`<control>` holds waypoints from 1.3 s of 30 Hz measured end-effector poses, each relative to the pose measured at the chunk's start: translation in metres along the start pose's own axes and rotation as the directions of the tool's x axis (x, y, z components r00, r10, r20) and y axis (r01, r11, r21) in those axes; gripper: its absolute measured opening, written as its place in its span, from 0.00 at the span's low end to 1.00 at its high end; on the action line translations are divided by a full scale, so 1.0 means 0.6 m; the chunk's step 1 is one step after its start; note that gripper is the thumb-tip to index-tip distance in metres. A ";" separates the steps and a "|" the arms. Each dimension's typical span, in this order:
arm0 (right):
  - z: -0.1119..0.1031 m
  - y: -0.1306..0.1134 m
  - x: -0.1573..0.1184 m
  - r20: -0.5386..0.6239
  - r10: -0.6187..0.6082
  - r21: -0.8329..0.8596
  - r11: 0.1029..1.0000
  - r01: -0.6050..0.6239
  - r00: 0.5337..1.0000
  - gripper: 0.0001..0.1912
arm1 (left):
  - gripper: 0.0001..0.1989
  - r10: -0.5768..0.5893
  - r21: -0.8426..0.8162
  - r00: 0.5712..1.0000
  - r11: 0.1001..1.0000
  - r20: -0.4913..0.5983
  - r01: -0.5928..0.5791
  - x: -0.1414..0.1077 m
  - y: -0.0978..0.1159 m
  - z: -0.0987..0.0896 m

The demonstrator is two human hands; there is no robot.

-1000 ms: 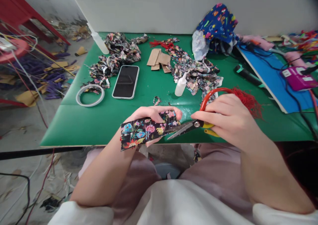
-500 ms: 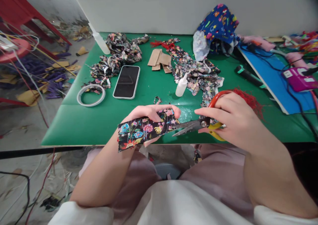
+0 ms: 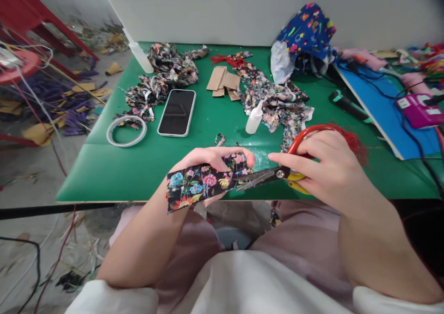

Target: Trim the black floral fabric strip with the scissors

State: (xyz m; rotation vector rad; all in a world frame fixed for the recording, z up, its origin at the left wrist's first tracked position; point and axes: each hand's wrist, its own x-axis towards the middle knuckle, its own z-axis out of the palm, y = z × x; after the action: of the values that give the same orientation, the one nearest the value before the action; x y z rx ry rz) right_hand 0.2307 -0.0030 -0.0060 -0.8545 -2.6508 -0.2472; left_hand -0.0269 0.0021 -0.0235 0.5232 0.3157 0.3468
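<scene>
In my left hand [image 3: 211, 157] is a flat black strip of flower-print fabric [image 3: 194, 188], gripped between thumb and fingers over the table's front edge. My right hand [image 3: 326, 166] grips scissors [image 3: 280, 172] with red and yellow handles. The scissor blades point left and lie at the lower right edge of the strip, nearly closed together. Whether they are cutting into the cloth I cannot tell. A small white squeeze bottle [image 3: 254, 119] stands behind my hands. Red threads [image 3: 352, 140] lie behind my right hand.
On the green table [image 3: 100, 170] are a roll of tape [image 3: 110, 136], a phone [image 3: 176, 113], cardboard pieces [image 3: 218, 80] and crumpled floral fabric [image 3: 173, 66]. A second bottle [image 3: 141, 57] leans at the back left. To the right lie a cutter knife [image 3: 348, 106] and a blue board [image 3: 374, 110].
The scissors have moved slightly left, and their blades have come closer together at the strip. My left hand and the strip have shifted slightly right.
</scene>
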 end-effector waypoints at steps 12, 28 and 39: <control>-0.008 -0.002 0.000 0.012 0.008 -0.036 0.999 -0.008 1.000 0.18 | 0.18 0.039 0.039 0.999 0.998 0.025 -0.040 0.001 -0.004 -0.007; -0.007 -0.005 0.005 -0.036 -0.003 -0.047 0.999 0.001 0.999 0.11 | 0.18 -0.084 0.012 0.989 0.997 0.123 0.083 0.006 0.002 -0.015; -0.007 -0.004 0.007 -0.024 -0.017 -0.043 0.999 0.016 1.000 0.10 | 0.18 -0.105 0.030 0.988 0.994 0.116 0.102 0.006 0.005 -0.017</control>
State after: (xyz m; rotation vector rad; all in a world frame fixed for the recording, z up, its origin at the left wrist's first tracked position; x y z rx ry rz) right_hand 0.2273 -0.0041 -0.0007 -0.8376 -2.6398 -0.3177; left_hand -0.0282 0.0103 -0.0308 0.5462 0.2323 0.2111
